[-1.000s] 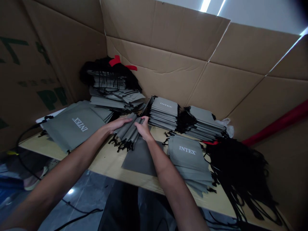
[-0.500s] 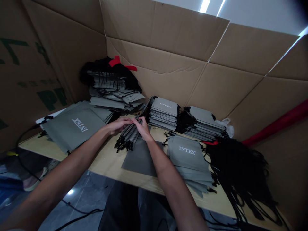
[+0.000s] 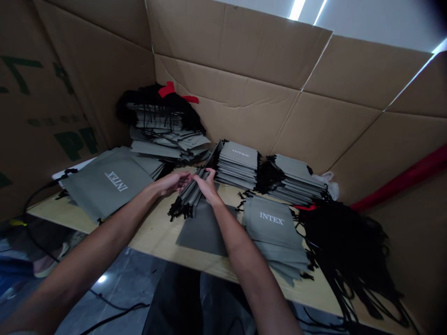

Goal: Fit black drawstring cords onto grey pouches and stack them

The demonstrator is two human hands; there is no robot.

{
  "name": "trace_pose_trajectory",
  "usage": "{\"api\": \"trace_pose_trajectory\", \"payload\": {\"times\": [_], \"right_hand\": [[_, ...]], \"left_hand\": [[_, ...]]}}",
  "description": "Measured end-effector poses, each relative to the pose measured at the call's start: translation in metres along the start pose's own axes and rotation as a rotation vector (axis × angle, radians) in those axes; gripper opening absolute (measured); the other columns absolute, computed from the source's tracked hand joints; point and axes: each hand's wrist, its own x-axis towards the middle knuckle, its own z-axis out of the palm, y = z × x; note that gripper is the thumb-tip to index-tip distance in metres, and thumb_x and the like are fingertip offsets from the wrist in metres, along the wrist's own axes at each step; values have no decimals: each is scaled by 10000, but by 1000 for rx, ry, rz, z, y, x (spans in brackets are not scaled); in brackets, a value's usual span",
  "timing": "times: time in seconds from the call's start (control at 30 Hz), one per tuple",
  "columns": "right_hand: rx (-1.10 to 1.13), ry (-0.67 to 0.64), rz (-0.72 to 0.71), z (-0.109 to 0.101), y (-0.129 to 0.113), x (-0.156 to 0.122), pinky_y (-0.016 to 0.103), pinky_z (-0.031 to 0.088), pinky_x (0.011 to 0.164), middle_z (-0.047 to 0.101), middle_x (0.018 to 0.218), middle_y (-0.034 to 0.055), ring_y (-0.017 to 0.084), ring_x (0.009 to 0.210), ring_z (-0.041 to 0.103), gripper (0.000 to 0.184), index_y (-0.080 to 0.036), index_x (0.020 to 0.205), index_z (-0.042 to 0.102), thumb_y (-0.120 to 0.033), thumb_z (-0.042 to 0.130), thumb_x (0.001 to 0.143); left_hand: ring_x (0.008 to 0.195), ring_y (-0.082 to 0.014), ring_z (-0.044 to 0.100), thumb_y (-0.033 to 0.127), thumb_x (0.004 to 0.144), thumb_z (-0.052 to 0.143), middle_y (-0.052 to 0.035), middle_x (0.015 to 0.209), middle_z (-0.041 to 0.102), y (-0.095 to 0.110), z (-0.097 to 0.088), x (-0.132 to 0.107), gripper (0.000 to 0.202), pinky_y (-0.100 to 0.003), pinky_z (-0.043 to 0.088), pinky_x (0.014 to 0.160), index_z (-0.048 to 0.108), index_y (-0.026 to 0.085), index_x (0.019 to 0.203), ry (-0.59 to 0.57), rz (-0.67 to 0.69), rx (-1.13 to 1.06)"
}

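A thick bundle of grey drawstring bags [image 3: 190,194] stands on edge, tilted, its black cord ends toward me. My right hand [image 3: 207,185] is closed round the bundle's right side, thumb over the upper edges. At the bundle's left side is my left hand [image 3: 175,182], its fingers loosely bent and apart, fingertips close to the bags' edges; whether they touch is hard to see. Under the bundle lies a flat dark grey sheet [image 3: 202,230]. Just behind my right hand rises a neat stack of INTEX bags [image 3: 237,165].
Fanned INTEX bags [image 3: 115,181] lie at left, before a tall pile of bags [image 3: 164,135]. On the right are another stack [image 3: 296,177], loose INTEX bags [image 3: 272,223] and a heap of black cords [image 3: 349,242]. Cardboard walls [image 3: 230,88] enclose the wooden table [image 3: 153,237].
My left fingers have loosened and drawn slightly apart from my right thumb. My right hand keeps its grip on the bundle, which has barely moved.
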Motion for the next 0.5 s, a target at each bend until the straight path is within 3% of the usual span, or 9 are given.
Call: {"api": "trace_pose_trajectory", "payload": {"times": [0.27, 0.5], "right_hand": [[173, -83, 110, 5, -4, 5, 382, 685, 816, 746, 1227, 98, 207, 950, 761, 458, -174, 1453, 649, -505, 658, 1136], [70, -134, 90, 11, 4, 5, 386, 688, 848, 752, 1234, 93, 210, 985, 765, 368, -162, 1372, 693, -423, 717, 1114]], "left_hand": [[947, -210, 762, 521, 1105, 698, -82, 1151, 770, 15, -17, -12, 405, -379, 681, 841, 736, 150, 1263, -51, -138, 150], [1020, -233, 765, 381, 1064, 780, -77, 1210, 760, 4, -31, 0, 303, -382, 688, 865, 739, 147, 1251, 75, -58, 334]]}}
